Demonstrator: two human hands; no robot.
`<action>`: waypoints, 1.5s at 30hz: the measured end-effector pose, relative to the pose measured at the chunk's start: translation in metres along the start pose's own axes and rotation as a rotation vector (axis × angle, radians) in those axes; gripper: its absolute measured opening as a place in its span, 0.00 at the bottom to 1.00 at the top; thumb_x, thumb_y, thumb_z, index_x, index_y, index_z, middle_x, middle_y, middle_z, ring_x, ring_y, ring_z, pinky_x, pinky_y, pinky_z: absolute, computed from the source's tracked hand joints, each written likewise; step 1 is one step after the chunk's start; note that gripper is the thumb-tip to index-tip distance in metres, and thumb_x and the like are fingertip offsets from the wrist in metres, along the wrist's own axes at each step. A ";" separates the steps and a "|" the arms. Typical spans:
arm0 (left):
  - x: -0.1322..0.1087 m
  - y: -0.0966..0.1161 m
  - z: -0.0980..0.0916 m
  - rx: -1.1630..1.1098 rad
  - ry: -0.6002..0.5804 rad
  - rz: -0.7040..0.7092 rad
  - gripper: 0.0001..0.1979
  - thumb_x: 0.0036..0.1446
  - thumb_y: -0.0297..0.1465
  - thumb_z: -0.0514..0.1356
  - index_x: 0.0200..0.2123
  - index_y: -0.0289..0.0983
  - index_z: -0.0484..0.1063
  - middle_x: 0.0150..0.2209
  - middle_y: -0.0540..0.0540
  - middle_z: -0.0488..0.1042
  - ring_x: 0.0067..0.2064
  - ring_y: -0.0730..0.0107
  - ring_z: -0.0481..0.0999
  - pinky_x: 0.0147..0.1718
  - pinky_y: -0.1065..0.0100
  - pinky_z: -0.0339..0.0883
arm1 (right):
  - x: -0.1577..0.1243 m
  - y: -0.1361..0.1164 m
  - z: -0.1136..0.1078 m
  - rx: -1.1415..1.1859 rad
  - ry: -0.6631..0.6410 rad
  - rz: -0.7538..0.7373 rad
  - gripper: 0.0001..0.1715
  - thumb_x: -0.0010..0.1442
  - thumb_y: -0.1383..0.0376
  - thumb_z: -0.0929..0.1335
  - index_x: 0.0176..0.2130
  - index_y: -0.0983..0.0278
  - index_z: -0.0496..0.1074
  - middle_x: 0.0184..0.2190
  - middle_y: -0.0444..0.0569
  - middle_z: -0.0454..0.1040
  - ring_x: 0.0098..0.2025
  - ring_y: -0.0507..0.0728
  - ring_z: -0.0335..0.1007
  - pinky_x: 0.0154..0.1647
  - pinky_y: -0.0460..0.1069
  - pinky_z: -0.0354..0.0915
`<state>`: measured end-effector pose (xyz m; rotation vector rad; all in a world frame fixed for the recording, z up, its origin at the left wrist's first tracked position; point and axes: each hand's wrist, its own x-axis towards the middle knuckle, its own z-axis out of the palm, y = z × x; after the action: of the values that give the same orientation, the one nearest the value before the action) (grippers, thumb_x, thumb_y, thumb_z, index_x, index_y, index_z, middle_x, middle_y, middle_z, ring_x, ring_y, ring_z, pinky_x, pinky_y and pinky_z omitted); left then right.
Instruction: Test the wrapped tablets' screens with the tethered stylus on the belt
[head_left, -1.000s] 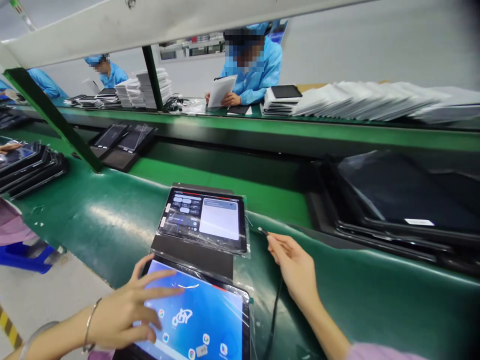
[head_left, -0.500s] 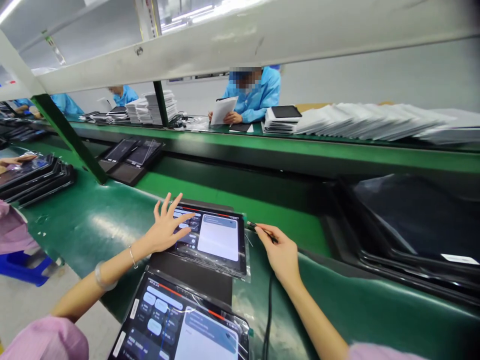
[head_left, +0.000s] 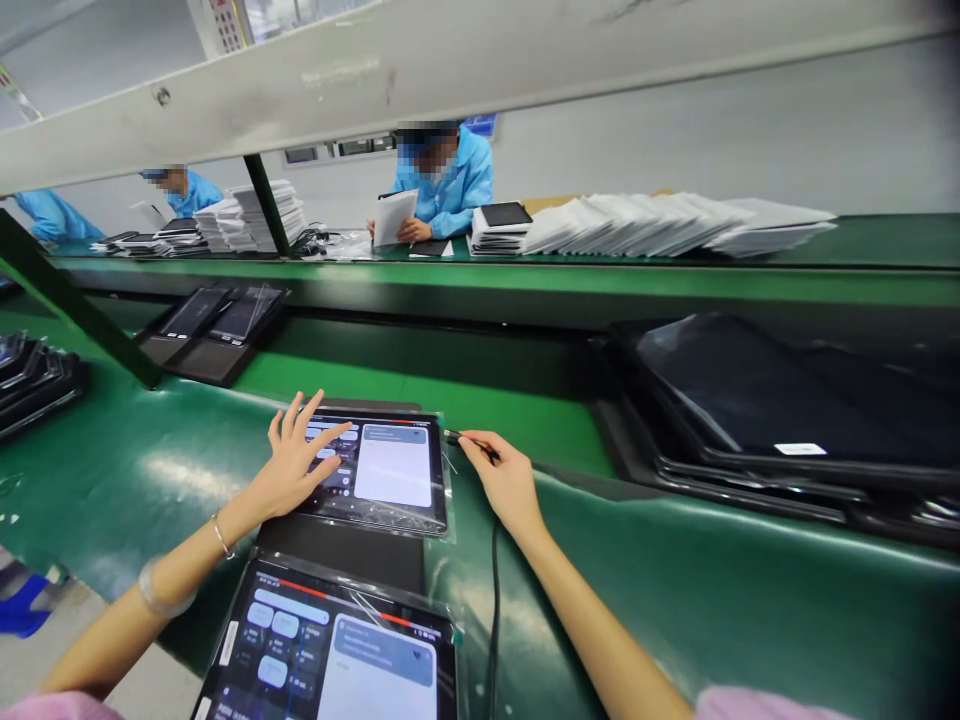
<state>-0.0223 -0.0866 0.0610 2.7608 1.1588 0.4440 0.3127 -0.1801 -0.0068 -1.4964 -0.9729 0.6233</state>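
Observation:
Over the left part of a lit tablet (head_left: 397,470) my left hand (head_left: 292,465) is spread, its fingers apart over the screen; whether the tips touch the glass I cannot tell. My right hand (head_left: 506,480) pinches the plug end of a black cable (head_left: 493,610) close to the tablet's right edge. The metal tip points at that edge, and the cable hangs down toward me over the table. A dark case cover (head_left: 345,555) lies beneath the tablet. Nearer to me is a second lit tablet (head_left: 330,650) in clear film, with a similar screen.
Stacked dark tablets (head_left: 750,400) in film stand at the right, and more tablets (head_left: 217,320) lie at the back left. A green post (head_left: 82,300) slants at the left. Beyond, a person in blue (head_left: 450,190) holds a white sheet beside piled white packets (head_left: 622,225).
The whole view has swung to the right, so everything sits further left in the picture. Both hands keep much the same pose at the far tablet.

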 end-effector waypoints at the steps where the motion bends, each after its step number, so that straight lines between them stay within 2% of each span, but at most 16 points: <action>1: 0.000 0.001 0.000 0.006 -0.001 0.003 0.22 0.75 0.42 0.51 0.69 0.58 0.65 0.79 0.49 0.33 0.78 0.40 0.30 0.70 0.28 0.36 | 0.000 -0.001 0.000 0.000 -0.003 -0.001 0.28 0.57 0.42 0.73 0.39 0.63 0.82 0.36 0.54 0.82 0.36 0.60 0.71 0.37 0.54 0.66; 6: 0.001 0.000 -0.003 0.023 -0.020 0.017 0.20 0.76 0.42 0.50 0.66 0.58 0.68 0.79 0.51 0.35 0.78 0.39 0.29 0.69 0.26 0.33 | 0.000 -0.001 0.000 -0.002 -0.002 0.002 0.29 0.56 0.41 0.73 0.39 0.63 0.82 0.35 0.53 0.82 0.34 0.60 0.70 0.36 0.54 0.65; 10: -0.005 -0.010 -0.007 -0.030 0.099 -0.135 0.22 0.77 0.40 0.45 0.68 0.52 0.66 0.79 0.45 0.38 0.78 0.42 0.32 0.69 0.28 0.38 | 0.001 -0.002 0.000 -0.001 0.008 0.012 0.30 0.55 0.40 0.73 0.38 0.63 0.82 0.36 0.54 0.82 0.36 0.62 0.73 0.37 0.54 0.66; 14: -0.016 -0.024 -0.006 -0.003 0.150 -0.207 0.21 0.77 0.39 0.45 0.65 0.51 0.70 0.78 0.44 0.41 0.78 0.41 0.36 0.69 0.27 0.41 | 0.002 -0.003 -0.001 0.001 0.009 0.021 0.29 0.54 0.40 0.73 0.37 0.63 0.82 0.37 0.55 0.83 0.37 0.62 0.74 0.40 0.55 0.67; 21: -0.030 -0.034 0.004 0.083 0.111 -0.167 0.20 0.77 0.38 0.47 0.62 0.52 0.74 0.78 0.46 0.44 0.77 0.37 0.34 0.68 0.25 0.37 | 0.003 0.002 0.000 -0.018 -0.007 0.006 0.29 0.56 0.41 0.73 0.39 0.62 0.82 0.38 0.54 0.83 0.37 0.62 0.73 0.39 0.55 0.66; 25: -0.031 -0.038 0.008 0.063 0.121 -0.165 0.20 0.77 0.38 0.48 0.62 0.52 0.74 0.78 0.47 0.44 0.78 0.39 0.35 0.69 0.26 0.36 | 0.002 0.005 0.000 -0.047 -0.022 -0.036 0.29 0.57 0.41 0.73 0.40 0.62 0.83 0.40 0.54 0.82 0.38 0.61 0.71 0.40 0.55 0.64; 31: -0.033 -0.039 0.009 0.004 0.097 -0.197 0.22 0.77 0.40 0.45 0.63 0.53 0.73 0.78 0.48 0.44 0.78 0.42 0.38 0.69 0.29 0.38 | 0.001 0.003 -0.001 -0.067 -0.002 -0.055 0.32 0.57 0.38 0.72 0.39 0.63 0.83 0.35 0.52 0.80 0.32 0.58 0.65 0.37 0.55 0.62; 34: -0.033 -0.039 0.008 -0.035 0.080 -0.218 0.23 0.77 0.42 0.43 0.63 0.53 0.73 0.78 0.47 0.43 0.78 0.43 0.38 0.69 0.30 0.38 | -0.001 0.000 -0.002 -0.063 -0.001 -0.053 0.33 0.56 0.37 0.72 0.37 0.63 0.83 0.32 0.52 0.79 0.31 0.58 0.65 0.36 0.55 0.63; 37: -0.034 -0.040 0.008 -0.178 0.054 -0.257 0.25 0.77 0.44 0.42 0.68 0.50 0.68 0.78 0.44 0.43 0.78 0.45 0.40 0.71 0.33 0.37 | -0.004 -0.003 -0.002 -0.058 -0.005 -0.045 0.33 0.55 0.37 0.72 0.36 0.63 0.83 0.32 0.53 0.80 0.31 0.59 0.68 0.35 0.54 0.65; 41: -0.043 -0.034 0.002 -0.382 0.024 -0.315 0.28 0.77 0.46 0.42 0.74 0.44 0.52 0.77 0.37 0.47 0.77 0.51 0.47 0.73 0.39 0.43 | -0.011 -0.009 -0.006 -0.047 0.011 -0.008 0.33 0.53 0.37 0.73 0.36 0.63 0.82 0.35 0.55 0.83 0.34 0.61 0.73 0.37 0.55 0.69; 43: -0.055 -0.022 -0.007 -0.400 0.012 -0.296 0.28 0.77 0.46 0.44 0.75 0.45 0.48 0.78 0.39 0.44 0.78 0.53 0.44 0.74 0.40 0.41 | -0.023 -0.012 -0.010 -0.038 0.026 0.021 0.32 0.52 0.38 0.73 0.36 0.63 0.82 0.36 0.55 0.84 0.37 0.63 0.76 0.41 0.56 0.71; 45: -0.074 -0.005 -0.019 -0.341 -0.021 -0.216 0.26 0.78 0.43 0.45 0.74 0.49 0.48 0.79 0.44 0.41 0.79 0.53 0.39 0.75 0.37 0.34 | -0.044 -0.016 -0.017 -0.031 0.043 0.055 0.30 0.53 0.39 0.73 0.36 0.62 0.82 0.37 0.56 0.84 0.40 0.64 0.78 0.44 0.57 0.72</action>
<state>-0.0808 -0.1358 0.0614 2.3186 1.2289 0.5301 0.3007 -0.2268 0.0048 -1.5618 -0.9144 0.6148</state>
